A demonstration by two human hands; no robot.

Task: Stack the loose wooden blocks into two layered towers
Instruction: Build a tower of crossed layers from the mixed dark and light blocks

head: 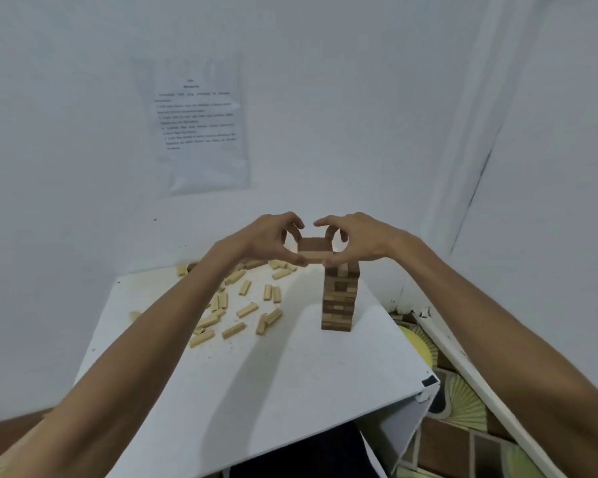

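A tall tower of layered light and dark wooden blocks stands on the white table, right of centre. Both hands hold a flat set of blocks side by side in the air, just above and left of the tower's top. My left hand pinches the set's left end, and my right hand pinches its right end. Several loose pale blocks lie scattered over the table's far left part.
White walls close in behind and to the right, with a printed paper sheet taped up. The table's right edge drops to a patterned floor. A white bar leans beside the table.
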